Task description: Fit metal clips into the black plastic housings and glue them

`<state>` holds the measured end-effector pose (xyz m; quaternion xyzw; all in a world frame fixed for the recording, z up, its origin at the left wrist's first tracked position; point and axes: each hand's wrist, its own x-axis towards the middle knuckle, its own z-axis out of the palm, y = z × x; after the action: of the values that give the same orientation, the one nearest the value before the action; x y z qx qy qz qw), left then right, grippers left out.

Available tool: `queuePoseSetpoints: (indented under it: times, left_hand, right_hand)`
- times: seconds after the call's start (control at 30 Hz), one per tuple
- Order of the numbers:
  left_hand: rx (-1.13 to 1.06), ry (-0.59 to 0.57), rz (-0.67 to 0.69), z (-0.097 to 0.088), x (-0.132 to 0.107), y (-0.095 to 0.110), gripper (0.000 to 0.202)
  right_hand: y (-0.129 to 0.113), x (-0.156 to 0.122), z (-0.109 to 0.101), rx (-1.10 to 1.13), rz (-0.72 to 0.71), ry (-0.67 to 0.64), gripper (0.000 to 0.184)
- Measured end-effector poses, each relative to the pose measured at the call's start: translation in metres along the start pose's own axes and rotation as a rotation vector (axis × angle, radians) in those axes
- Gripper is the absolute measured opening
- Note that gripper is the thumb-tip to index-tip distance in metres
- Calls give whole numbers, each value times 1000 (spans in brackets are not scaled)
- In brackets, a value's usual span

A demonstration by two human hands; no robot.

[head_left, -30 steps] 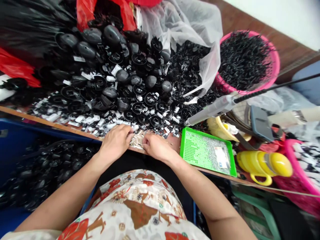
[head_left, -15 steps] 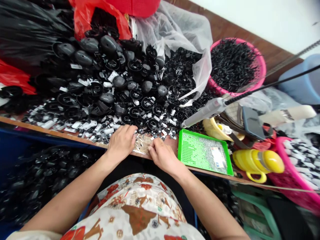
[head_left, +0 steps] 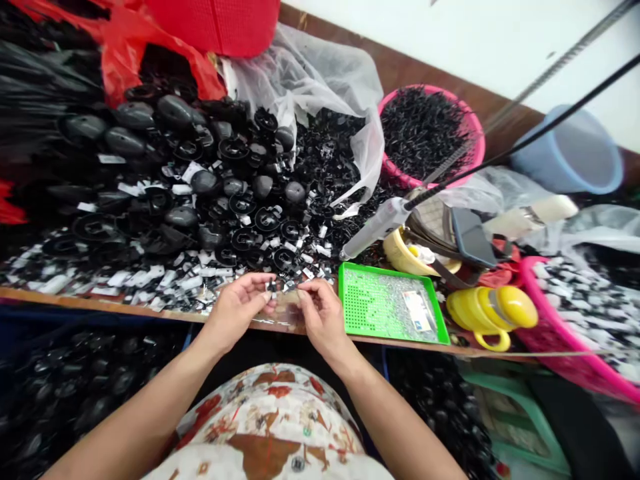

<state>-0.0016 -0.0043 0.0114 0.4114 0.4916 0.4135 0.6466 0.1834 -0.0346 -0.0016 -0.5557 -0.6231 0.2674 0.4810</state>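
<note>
My left hand (head_left: 235,312) is at the front of the bench, thumb and fingers closed on a small black-and-white plastic part (head_left: 271,287). Facing it a short gap away, my right hand (head_left: 324,313) has its thumb and forefinger pinched together. Whatever is between those fingertips is too small to make out. Small white plastic pieces (head_left: 193,283) lie spread behind and left of my left hand. Black round housings (head_left: 267,219) are heaped beyond both hands. Just right of my right hand sits a green tray (head_left: 356,310) with tiny silvery pieces in it.
A grey powered screwdriver (head_left: 377,228) hangs on a cord above the tray. Behind it is a pink basket (head_left: 481,143) of thin black pieces. To the right stand a yellow bottle (head_left: 493,310) and a pink basket (head_left: 565,343) of white and black parts. The bench edge (head_left: 190,316) runs below my wrists.
My left hand has come up off the bench top with the small part in its fingers. My right hand has turned and now pinches. The view has shifted to the right.
</note>
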Motion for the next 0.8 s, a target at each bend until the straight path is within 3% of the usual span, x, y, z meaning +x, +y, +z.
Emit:
queuePoseSetpoints:
  times: [0.13,0.27,0.4,0.57,0.67,0.8]
  left_hand:
    - [102,-57,36,9,-5,-14,42]
    - [161,-30,119,11,-7,-24,41]
    - [95,-42,103,15,-9,-27,47]
    - [73,4,127,17,-12,-27,50]
    - [74,13,95,14,-13,-26,49]
    - [92,-6,21,11,-13,-25,48]
  right_hand:
    - [-9,10,1,-19,-44,-83,10]
    - [-9,3,8,149,186,-152,10]
    - [-8,-9,18,447,422,-166,18]
    - [-6,-15,22,621,578,-176,27]
    - [-4,-11,10,476,452,-210,18]
    - [-10,1,-9,131,195,-82,9]
